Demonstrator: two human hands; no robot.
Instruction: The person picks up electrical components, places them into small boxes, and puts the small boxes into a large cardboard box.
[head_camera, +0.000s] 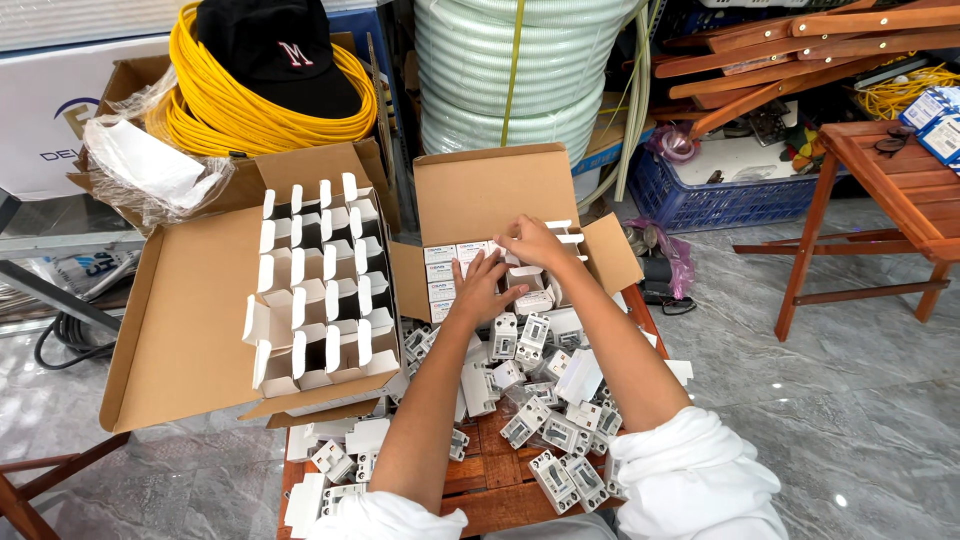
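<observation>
Both hands are deep in the open cardboard box (500, 195) at the far edge of the small wooden table (490, 480); the left hand (482, 285) lies flat with fingers spread over the row of small white packets (441, 272) standing along the box's left wall, pressing rather than clasping anything; the right hand (535, 243) reaches further in, fingertips pinched around the flap of a small white carton (562, 232) near the box's back wall, though how firmly it clasps I cannot tell; just below the hands, another opened white carton (532, 297) sits inside the box near its front wall; on the table's near half lies a loose heap of white circuit breakers (545, 425), touching one another, spilling toward the near edge between the two forearms and past the right one; at the table's left edge a second, larger cardboard box (190, 320) hangs over the side, lid thrown open, filled with rows of empty white cartons (320, 290) with flaps upright; behind it rests a coil of yellow cable (200, 110) with a black cap (275, 50) on top; a roll of pale green hose (510, 70) stands behind the far box; a blue crate (720, 200) sits on the floor to the right.
</observation>
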